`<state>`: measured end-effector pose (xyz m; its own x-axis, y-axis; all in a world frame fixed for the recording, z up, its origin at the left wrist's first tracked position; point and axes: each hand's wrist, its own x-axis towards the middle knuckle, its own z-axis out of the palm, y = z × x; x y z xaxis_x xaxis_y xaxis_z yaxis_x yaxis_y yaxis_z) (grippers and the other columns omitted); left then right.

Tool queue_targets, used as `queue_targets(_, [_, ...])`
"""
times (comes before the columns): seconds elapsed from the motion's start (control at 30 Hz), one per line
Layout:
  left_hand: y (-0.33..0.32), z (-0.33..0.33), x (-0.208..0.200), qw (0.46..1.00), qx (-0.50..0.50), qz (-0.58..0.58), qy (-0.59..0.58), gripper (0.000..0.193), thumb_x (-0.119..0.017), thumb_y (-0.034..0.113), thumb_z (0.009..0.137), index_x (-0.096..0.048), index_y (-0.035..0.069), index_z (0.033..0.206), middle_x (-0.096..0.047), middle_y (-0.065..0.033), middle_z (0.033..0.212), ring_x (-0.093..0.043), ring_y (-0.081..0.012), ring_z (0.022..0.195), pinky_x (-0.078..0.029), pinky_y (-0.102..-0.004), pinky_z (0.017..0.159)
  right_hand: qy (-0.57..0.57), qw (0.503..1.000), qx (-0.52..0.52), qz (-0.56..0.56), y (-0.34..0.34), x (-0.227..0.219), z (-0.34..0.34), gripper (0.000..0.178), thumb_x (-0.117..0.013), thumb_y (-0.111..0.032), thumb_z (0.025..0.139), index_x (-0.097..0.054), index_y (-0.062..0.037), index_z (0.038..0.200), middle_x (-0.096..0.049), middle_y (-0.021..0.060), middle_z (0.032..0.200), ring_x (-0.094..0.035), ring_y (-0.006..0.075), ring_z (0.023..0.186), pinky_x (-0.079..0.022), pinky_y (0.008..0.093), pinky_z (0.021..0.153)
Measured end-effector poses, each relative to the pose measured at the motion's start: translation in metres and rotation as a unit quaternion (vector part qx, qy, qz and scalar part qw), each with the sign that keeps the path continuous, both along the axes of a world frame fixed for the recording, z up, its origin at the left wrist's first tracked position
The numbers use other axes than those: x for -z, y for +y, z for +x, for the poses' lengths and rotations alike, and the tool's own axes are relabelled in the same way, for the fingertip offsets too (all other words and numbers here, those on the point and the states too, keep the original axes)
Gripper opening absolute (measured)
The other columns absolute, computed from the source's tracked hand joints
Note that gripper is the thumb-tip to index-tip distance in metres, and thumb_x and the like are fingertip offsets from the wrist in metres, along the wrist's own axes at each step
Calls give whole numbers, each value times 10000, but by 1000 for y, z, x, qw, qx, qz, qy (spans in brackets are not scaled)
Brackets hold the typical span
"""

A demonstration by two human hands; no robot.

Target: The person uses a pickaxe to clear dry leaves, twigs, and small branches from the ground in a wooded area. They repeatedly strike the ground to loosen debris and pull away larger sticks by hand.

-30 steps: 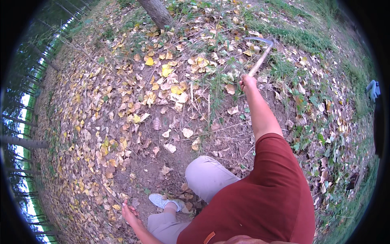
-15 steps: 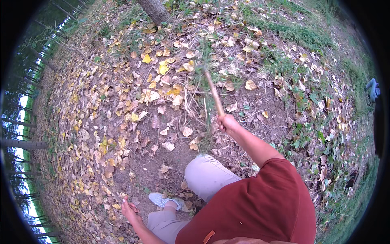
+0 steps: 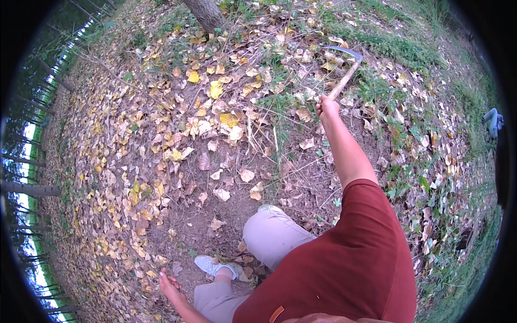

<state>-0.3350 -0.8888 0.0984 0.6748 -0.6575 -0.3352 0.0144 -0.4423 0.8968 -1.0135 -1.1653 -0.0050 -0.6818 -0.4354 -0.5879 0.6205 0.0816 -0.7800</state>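
Observation:
Out ahead on the right, my right hand [image 3: 327, 107] is closed round the lower end of a sickle's pale wooden handle. The sickle [image 3: 344, 79] points up and away, its curved metal blade [image 3: 344, 51] bending leftward just above leaves and grass. Low on the left, my left hand [image 3: 170, 283] hangs beside my bent leg. Its fingers are loosely curled and apart, and nothing shows in them. Between the hands, dry yellow and brown leaves [image 3: 229, 119] cover the soil, with green grass tufts [image 3: 280, 102] nearer the sickle.
A tree trunk [image 3: 207, 16] rises at the far middle. A thin bare branch [image 3: 105, 67] lies to its left. Denser grass [image 3: 388, 46] grows at the far right. My knee [image 3: 266, 229] and light shoe [image 3: 215, 266] are close below. Something blue-grey [image 3: 493, 121] shows at the right rim.
My right hand has swung the sickle forward and to the right, from the grass tuft in the middle; its blade now shows plainly. My left hand has moved slightly downward.

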Motion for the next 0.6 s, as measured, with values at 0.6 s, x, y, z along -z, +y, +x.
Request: queue_targets(0.6, [-18,-14,5,1000,14,2,1,308,-468,327,900,-548,66,1043,-407,26,536,-308,-37,379,-256,-191,333,-69,916,-392,49,85,46,166,60,-532,-25,757,-479,-27,786,-473,5,516,-407,82,337,-290,238,269])
